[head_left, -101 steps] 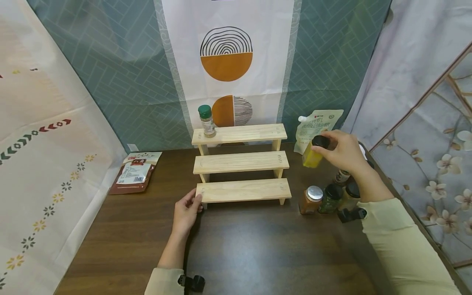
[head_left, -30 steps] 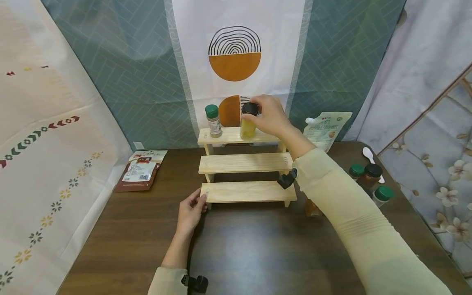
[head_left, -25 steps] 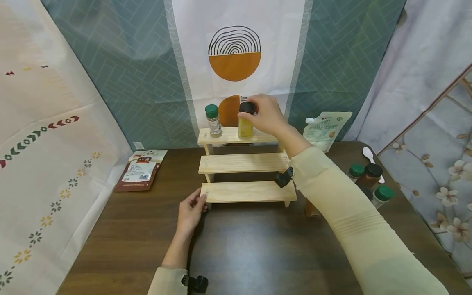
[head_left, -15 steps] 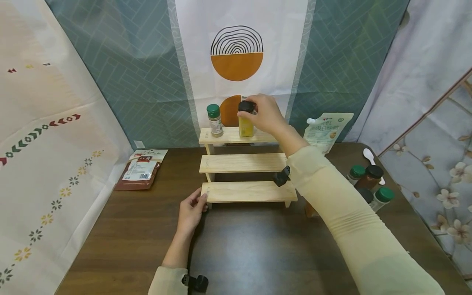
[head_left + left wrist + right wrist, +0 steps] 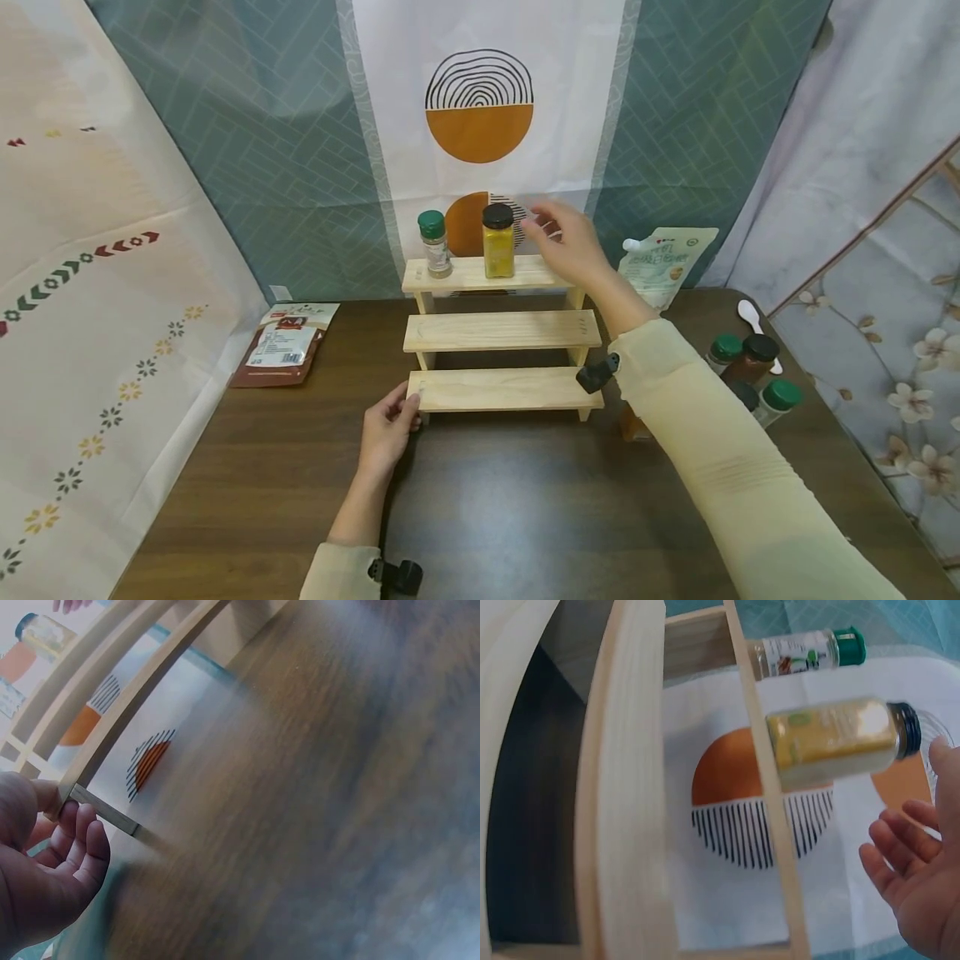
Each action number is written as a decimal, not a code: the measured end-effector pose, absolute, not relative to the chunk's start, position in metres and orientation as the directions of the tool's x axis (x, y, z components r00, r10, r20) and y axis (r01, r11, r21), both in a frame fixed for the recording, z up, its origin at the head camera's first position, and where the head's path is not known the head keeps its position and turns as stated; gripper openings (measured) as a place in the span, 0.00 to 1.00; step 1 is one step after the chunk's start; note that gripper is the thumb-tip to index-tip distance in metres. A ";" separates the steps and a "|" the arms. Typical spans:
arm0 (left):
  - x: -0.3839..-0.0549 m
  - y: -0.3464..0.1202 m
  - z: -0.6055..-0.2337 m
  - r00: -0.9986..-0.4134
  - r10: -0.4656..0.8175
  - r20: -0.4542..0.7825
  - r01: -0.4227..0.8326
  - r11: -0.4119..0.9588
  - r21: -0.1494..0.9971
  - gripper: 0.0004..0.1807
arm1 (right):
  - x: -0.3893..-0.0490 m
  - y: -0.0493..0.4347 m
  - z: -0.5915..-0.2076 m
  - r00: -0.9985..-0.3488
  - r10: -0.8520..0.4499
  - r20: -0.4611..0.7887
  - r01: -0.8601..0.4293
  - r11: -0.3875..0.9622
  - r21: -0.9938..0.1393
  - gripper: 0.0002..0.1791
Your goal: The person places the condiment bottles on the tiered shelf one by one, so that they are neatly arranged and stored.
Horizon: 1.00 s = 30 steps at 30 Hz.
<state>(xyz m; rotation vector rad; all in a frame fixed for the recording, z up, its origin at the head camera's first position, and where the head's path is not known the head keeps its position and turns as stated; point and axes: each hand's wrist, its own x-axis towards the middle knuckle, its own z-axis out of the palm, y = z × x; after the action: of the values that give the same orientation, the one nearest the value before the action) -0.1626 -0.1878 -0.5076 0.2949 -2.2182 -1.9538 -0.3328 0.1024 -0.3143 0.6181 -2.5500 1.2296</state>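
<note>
A spice jar of yellow powder with a black lid point(image 5: 498, 242) stands upright on the top step of a three-tier wooden shelf point(image 5: 502, 331). To its left on that step is a green-capped spice jar point(image 5: 436, 246). My right hand point(image 5: 566, 237) is just right of the yellow jar, fingers loosely bent and holding nothing; the right wrist view shows a gap between the hand point(image 5: 919, 862) and the black lid point(image 5: 907, 729). My left hand point(image 5: 386, 429) pinches the left end of the lowest step, thumb on top and fingers below, as the left wrist view also shows.
Several more jars, green-lidded point(image 5: 780, 396) and dark-lidded point(image 5: 759, 348), stand on the table at right, partly behind the right sleeve. A white spoon point(image 5: 748, 313) lies beyond them. A pale green spouted pouch point(image 5: 663, 262) stands back right; a brown packet point(image 5: 287, 346) lies left.
My right hand carried the yellow jar from the right onto the top step, then let go and drew back slightly right. The left hand kept its hold on the lowest step.
</note>
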 end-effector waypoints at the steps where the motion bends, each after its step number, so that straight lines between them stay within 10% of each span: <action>1: -0.163 -0.188 -0.508 -0.966 -0.259 -0.001 -0.034 0.122 0.992 0.22 | -0.332 0.106 -0.317 -0.877 -0.268 0.398 -0.479 0.553 -0.682 0.24; 30: -0.162 -0.188 -0.507 -0.968 -0.249 -0.003 -0.034 0.117 0.993 0.23 | -0.281 0.199 -0.358 -0.855 -0.325 0.404 -0.516 0.619 -0.593 0.23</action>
<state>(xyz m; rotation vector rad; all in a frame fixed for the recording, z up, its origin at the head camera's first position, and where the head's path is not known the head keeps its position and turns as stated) -0.1617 -0.1879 -0.5074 0.2841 -2.2198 -1.9642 -0.2812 0.1989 -0.3585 0.6863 -2.5874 1.0674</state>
